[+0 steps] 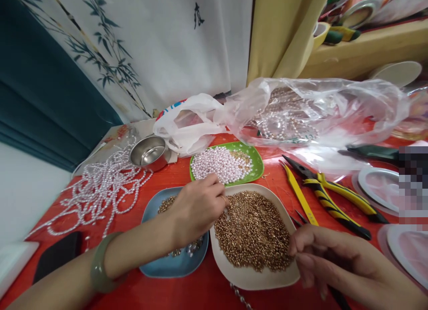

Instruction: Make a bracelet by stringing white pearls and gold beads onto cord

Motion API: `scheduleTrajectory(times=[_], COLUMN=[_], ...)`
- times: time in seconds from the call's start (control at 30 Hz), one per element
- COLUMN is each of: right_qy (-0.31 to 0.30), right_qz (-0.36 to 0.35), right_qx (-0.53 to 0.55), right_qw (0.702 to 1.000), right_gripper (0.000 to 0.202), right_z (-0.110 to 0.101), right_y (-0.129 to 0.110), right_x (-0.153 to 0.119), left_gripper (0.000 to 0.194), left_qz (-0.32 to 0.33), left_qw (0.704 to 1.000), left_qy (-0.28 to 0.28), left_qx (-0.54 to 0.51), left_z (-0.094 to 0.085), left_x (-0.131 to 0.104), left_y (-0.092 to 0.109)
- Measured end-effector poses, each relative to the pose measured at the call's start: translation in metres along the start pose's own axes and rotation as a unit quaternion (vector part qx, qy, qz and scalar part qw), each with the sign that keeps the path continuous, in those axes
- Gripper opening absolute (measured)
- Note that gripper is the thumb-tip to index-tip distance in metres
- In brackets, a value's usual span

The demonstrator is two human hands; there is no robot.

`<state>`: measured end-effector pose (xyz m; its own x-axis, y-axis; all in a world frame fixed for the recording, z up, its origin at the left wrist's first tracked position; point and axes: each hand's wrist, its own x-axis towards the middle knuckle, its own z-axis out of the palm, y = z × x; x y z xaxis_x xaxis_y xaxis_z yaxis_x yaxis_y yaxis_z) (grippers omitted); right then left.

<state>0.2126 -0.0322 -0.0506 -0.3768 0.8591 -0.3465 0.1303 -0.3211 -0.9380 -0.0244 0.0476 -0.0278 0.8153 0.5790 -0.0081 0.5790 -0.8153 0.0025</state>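
My left hand [202,203], a green bangle [100,265] on its wrist, hovers over the gap between two plates, fingers curled and pressed together. Whatever is in them is hidden. Below it lie a blue plate [157,270] with gold and clear beads and a beige plate [254,283] heaped with small gold beads [254,229]. At the beige plate's right rim, my right hand [337,261] has thumb and forefinger pinched; I cannot make out what is between them. Behind, a green plate [257,163] carries white pearl beads [216,163] and some gold pieces.
Strands of pearl beads [107,180] and a metal bowl [150,151] lie at left, near a black flat object [56,256]. Yellow tweezers [301,196], pliers [334,198] and clear spools [381,187] lie at right. Plastic bags [301,113] line the back.
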Motion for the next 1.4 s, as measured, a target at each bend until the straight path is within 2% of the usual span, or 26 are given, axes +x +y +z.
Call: scheduleTrajectory(times=[0.5,0.6,0.7,0.8,0.87,0.97,1.0,1.07,1.13,1.3,1.4], right_qy=[0.033,0.04,0.024,0.011,0.013,0.03,0.03,0.03,0.032,0.042,0.037], right_qz=[0.017,0.022,0.015,0.018,0.019,0.011,0.007,-0.003,-0.012,-0.021,-0.025], right_qx=[-0.026,-0.027,-0.038,-0.051,-0.055,-0.049,-0.045,-0.036,-0.029,-0.012,-0.003], right_qw=[0.999,0.999,0.999,0.998,0.998,0.998,0.999,0.999,0.999,0.999,0.999], right_gripper=[0.026,0.022,0.02,0.02,0.02,0.02,0.02,0.02,0.019,0.019,0.018], right_z=[0.005,0.006,0.004,0.002,0.003,0.005,0.005,0.006,0.007,0.011,0.011], right_y=[-0.011,-0.014,-0.015,-0.017,-0.018,-0.019,-0.018,-0.017,-0.017,-0.022,-0.021], right_x=[0.001,0.001,0.0,0.0,-0.002,-0.004,-0.004,-0.005,-0.005,-0.004,-0.004], left_gripper=[0.019,0.016,0.012,0.011,0.011,0.01,0.01,0.01,0.01,0.011,0.016], left_qz=[-0.019,-0.041,-0.093,-0.171,-0.213,-0.233,-0.236,-0.242,-0.238,-0.187,-0.15], left_qw=[0.998,0.999,0.989,0.954,0.909,0.83,0.81,0.792,0.804,0.916,0.943], left_qy=[0.024,0.034,0.074,0.103,0.093,0.087,0.096,0.111,0.107,0.103,0.107], left_qx=[0.049,0.01,-0.083,-0.224,-0.346,-0.5,-0.528,-0.55,-0.535,-0.339,-0.277], left_z=[0.003,0.002,-0.005,-0.013,-0.016,-0.015,-0.014,-0.01,-0.007,-0.007,-0.009], left_x=[0.006,0.005,0.003,0.0,-0.002,-0.003,-0.003,-0.003,-0.004,-0.006,-0.008], left_y=[0.006,0.006,0.007,0.007,0.008,0.007,0.006,0.006,0.007,0.01,0.01])
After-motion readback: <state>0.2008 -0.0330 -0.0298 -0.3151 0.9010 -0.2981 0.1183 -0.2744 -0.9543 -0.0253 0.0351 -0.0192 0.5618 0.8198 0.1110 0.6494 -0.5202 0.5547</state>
